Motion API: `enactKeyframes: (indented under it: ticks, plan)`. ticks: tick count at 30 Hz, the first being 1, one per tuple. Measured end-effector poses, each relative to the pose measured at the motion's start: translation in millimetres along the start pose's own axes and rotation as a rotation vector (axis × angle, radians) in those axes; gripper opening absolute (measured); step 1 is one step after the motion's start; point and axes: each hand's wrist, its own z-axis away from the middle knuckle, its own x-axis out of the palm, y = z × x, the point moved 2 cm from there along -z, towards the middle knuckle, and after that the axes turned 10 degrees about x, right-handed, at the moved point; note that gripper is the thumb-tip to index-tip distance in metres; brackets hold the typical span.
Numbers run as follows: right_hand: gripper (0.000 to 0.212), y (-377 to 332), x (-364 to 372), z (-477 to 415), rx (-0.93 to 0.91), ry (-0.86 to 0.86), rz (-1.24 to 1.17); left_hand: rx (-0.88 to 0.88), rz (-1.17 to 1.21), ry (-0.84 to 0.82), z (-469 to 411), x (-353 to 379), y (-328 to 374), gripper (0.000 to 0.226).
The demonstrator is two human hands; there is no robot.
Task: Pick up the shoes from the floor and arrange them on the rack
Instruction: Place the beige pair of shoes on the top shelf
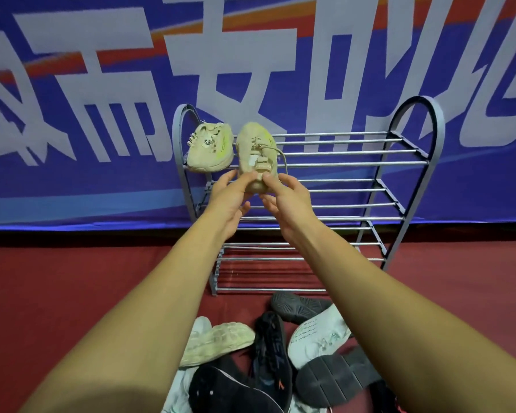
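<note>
Glossy metal rack (340,152) rails (matt grey frame), matt beige shoes (256,153).

Blue banner (72,189) w/ white chars (orange stripe) behind red floor (57,278).

The left hand (227,201) and right hand (288,201) are bare, as are both long forearms (149,293).

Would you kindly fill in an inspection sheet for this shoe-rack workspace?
Surface: red floor.
Job's things: grey rack; first beige shoe on the top tier's left end; second beige shoe beside it, heel overhanging; shoe pile on the floor before the rack.
Clutter: nothing seen.
Grippers: left hand and right hand both pinch the second beige shoe's heel.
Cables: nothing seen.
Surroundings: blue banner with white characters behind the rack.
</note>
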Motion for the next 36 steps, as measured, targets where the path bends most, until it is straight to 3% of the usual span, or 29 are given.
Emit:
enactKeyframes:
  ticks: [5, 10, 14, 20, 25, 36]
  plan:
    - [0.049, 3, 7, -14, -0.009, -0.024, 0.088, -0.055, 0.112, 0.089, -14, -2, -3, 0.012]
    - [0.045, -1, 9, -20, 0.011, -0.05, 0.106, -0.091, 0.217, 0.157, -27, 1, -6, 0.017]
    - [0.044, -4, 6, -23, 0.015, -0.08, 0.114, -0.1, 0.227, 0.142, -31, 6, -7, 0.039]
    - [0.031, -9, 4, -21, -0.013, -0.158, 0.246, -0.122, 0.203, 0.137, -40, 11, -6, 0.018]
    - [0.037, -4, 0, -25, -0.035, -0.172, 0.233, -0.114, 0.225, 0.162, -44, 18, 0, 0.011]
    - [0.038, -8, -4, -33, -0.054, -0.152, 0.389, -0.156, 0.165, 0.185, -51, 14, -6, 0.032]
